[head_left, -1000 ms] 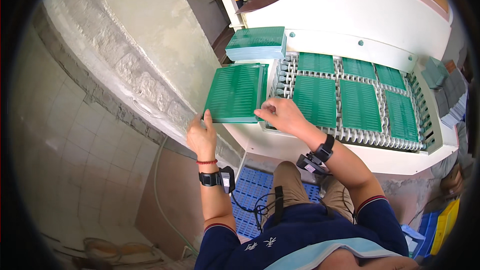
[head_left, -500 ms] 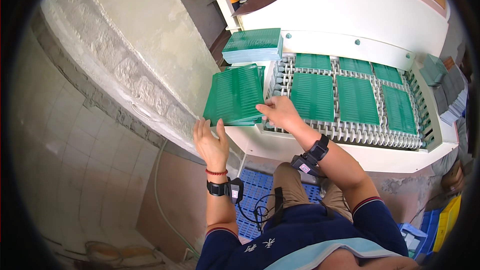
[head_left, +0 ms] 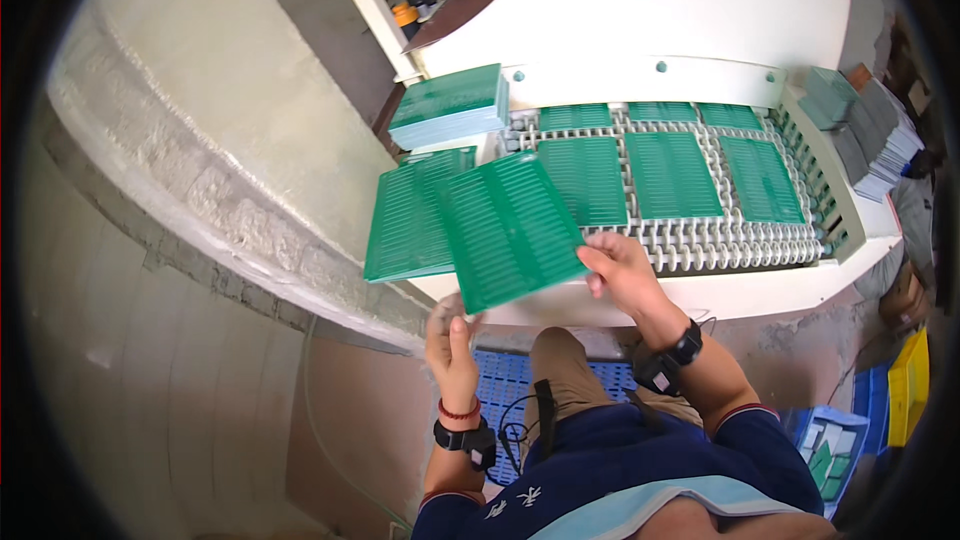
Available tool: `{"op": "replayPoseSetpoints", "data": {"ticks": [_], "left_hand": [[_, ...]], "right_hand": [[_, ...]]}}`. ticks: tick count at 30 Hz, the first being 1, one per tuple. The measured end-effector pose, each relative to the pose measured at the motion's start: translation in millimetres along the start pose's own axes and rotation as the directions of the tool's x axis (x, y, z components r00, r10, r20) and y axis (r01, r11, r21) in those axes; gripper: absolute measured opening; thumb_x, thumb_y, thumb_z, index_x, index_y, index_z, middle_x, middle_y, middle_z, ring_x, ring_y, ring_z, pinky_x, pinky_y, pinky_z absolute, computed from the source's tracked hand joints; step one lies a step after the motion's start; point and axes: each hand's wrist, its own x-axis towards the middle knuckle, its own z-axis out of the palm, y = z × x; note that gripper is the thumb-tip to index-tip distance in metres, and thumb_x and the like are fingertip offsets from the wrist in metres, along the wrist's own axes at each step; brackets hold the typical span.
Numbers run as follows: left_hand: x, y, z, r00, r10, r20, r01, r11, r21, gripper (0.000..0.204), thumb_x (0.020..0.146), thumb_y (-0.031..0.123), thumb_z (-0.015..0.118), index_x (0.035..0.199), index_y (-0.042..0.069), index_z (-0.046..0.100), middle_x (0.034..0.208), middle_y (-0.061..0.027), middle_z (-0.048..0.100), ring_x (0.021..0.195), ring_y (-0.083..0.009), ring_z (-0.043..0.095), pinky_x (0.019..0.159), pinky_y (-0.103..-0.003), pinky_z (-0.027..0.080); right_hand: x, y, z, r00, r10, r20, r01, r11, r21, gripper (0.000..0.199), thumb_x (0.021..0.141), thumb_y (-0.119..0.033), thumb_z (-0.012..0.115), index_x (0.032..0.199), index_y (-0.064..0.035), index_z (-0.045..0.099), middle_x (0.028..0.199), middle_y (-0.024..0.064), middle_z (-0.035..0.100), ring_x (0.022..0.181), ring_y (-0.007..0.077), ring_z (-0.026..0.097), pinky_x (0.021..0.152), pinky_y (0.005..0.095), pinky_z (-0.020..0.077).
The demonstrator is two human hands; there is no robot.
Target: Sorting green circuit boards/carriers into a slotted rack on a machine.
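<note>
Panel [head_left: 515,230]: since last frame lifted off left pile [head_left: 403,230], tilted, near side of rollers [head_left: 720,254]; judged separated | right hand [head_left: 622,272]: fingers pinching its right corner | left hand [head_left: 455,350]: at near corner, fingers blurred, grip cannot be told

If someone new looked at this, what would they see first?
Probably the tilted green panel in the middle, pinched at its right edge by the right hand, with the left hand close to its lower corner. Behind it, more green panels lie in two rows on pale rollers. A bright yellow bin stands out at the lower right.
</note>
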Motion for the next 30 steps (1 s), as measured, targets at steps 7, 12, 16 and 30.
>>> {"op": "replayPoseSetpoints", "data": {"ticks": [7, 12, 16, 30], "left_hand": [[-31, -28, 45, 0.702, -0.287, 0.652, 0.686, 0.519, -0.510, 0.047, 0.097, 0.029, 0.028, 0.129, -0.006, 0.034, 0.127, -0.0256, 0.044, 0.119, -0.0437, 0.041, 0.088, -0.052, 0.046], [-44, -44, 57, 0.618, -0.392, 0.681, 0.761, 0.517, -0.393, 0.047, 0.098, 0.028, 0.025, 0.131, -0.006, 0.030, 0.126, -0.0289, 0.043, 0.119, -0.0441, 0.040, 0.085, -0.052, 0.049], [-49, -46, 61, 0.601, -0.405, 0.689, 0.798, 0.349, -0.491, 0.047, 0.098, 0.027, 0.026, 0.131, -0.005, 0.030, 0.127, -0.0251, 0.044, 0.120, -0.0405, 0.041, 0.085, -0.050, 0.049], [-50, -72, 44, 0.667, -0.539, 0.514, 0.744, 0.504, -0.438, 0.025, 0.092, 0.010, 0.046, 0.109, -0.006, 0.054, 0.102, -0.0160, 0.062, 0.094, -0.0275, 0.062, 0.068, -0.036, 0.057]], "right_hand": [[-84, 47, -59, 0.978, -0.139, -0.155, 0.152, 0.985, 0.076, 0.010, 0.088, -0.007, 0.056, 0.093, 0.0013, 0.053, 0.072, 0.0028, 0.058, 0.049, 0.0053, 0.049, 0.046, 0.0191, 0.0403], [-115, 59, -74, 0.970, -0.102, -0.221, 0.120, 0.990, 0.068, 0.012, 0.089, -0.007, 0.054, 0.095, 0.0026, 0.051, 0.071, 0.0031, 0.057, 0.050, 0.0055, 0.051, 0.046, 0.0179, 0.0414], [-118, 66, -85, 0.977, -0.066, -0.201, 0.080, 0.995, 0.062, 0.015, 0.088, -0.005, 0.054, 0.099, 0.0039, 0.052, 0.075, 0.0028, 0.058, 0.054, 0.0047, 0.051, 0.048, 0.0174, 0.0421], [-103, 45, -91, 0.972, 0.081, -0.223, -0.145, 0.947, -0.286, 0.015, 0.085, -0.011, 0.061, 0.090, 0.0037, 0.058, 0.062, 0.0024, 0.058, 0.050, 0.0055, 0.053, 0.044, 0.0189, 0.0419]]}}
